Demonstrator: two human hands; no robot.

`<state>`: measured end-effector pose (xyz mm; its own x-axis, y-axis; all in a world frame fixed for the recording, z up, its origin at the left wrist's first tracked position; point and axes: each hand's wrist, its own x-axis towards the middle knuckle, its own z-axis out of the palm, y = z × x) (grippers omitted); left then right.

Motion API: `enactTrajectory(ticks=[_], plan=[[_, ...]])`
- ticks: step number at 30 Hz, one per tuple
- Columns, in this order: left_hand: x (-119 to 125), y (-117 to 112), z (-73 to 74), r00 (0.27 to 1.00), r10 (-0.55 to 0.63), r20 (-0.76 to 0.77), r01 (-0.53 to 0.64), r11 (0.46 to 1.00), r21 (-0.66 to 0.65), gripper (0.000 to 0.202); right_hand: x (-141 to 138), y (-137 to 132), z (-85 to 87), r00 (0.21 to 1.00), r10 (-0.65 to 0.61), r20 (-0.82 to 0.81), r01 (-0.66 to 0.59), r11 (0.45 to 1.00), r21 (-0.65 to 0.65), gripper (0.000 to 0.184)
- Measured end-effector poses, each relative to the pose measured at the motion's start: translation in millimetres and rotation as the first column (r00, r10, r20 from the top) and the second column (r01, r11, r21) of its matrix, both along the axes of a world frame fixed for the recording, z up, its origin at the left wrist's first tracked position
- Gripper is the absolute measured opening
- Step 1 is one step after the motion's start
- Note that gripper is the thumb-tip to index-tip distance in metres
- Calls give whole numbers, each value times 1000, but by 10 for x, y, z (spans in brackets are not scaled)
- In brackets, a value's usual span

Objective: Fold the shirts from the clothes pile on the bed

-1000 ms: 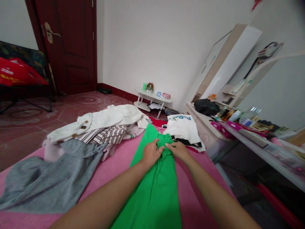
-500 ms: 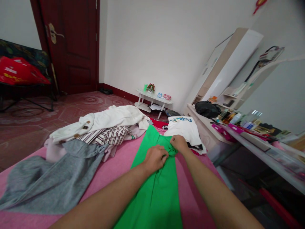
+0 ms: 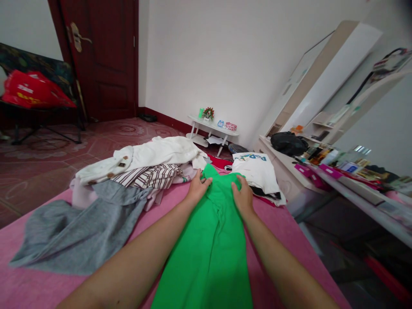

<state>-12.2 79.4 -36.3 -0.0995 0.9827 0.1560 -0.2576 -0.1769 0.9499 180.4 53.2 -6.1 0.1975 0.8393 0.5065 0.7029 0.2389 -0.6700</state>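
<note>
A bright green garment (image 3: 212,240) lies lengthwise on the pink bedspread (image 3: 154,223) in front of me. My left hand (image 3: 197,187) pinches its far left corner with fingers curled on the cloth. My right hand (image 3: 242,195) grips the far right corner the same way. Both arms stretch forward along the garment's sides.
A grey garment (image 3: 83,223) lies at the left, with a white coat (image 3: 151,155) and striped clothes (image 3: 151,177) heaped behind it. A folded white printed shirt (image 3: 255,169) sits at the far right. A cluttered dresser (image 3: 337,171) lines the right side. A small white table (image 3: 214,128) stands by the wall.
My hands were bunched together at the middle of the garment's far end; they have moved apart and farther away, each now at a corner of the green cloth.
</note>
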Motion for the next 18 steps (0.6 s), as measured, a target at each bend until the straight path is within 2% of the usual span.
enactTrajectory(ticks=[2, 3, 5, 6, 12, 15, 18], plan=[[8, -45, -9, 998, -42, -51, 44, 998, 39, 82, -41, -115, -73, 973, 94, 212, -75, 992, -99, 47], [5, -69, -15, 992, -56, -112, 64, 995, 75, 84, -42, -152, -104, 932, 122, 340, -61, 981, -185, 47], [-15, -108, -31, 969, -61, -240, 98, 985, 145, 84, -25, -188, -151, 824, 152, 546, 46, 942, -332, 50], [-29, -122, -39, 955, -58, -291, 110, 980, 168, 82, -15, -193, -168, 787, 150, 598, 105, 923, -369, 53], [-79, -157, -37, 941, -46, -336, 97, 986, 137, 71, -52, -346, -189, 755, 151, 638, 194, 878, -438, 60], [-114, -205, -13, 939, -79, -336, 122, 986, 109, 69, -54, -599, -180, 744, 196, 639, 164, 873, -459, 57], [-279, -367, 18, 914, -192, -358, 240, 966, 95, 62, 3, -966, -183, 729, 257, 635, 88, 884, -459, 55]])
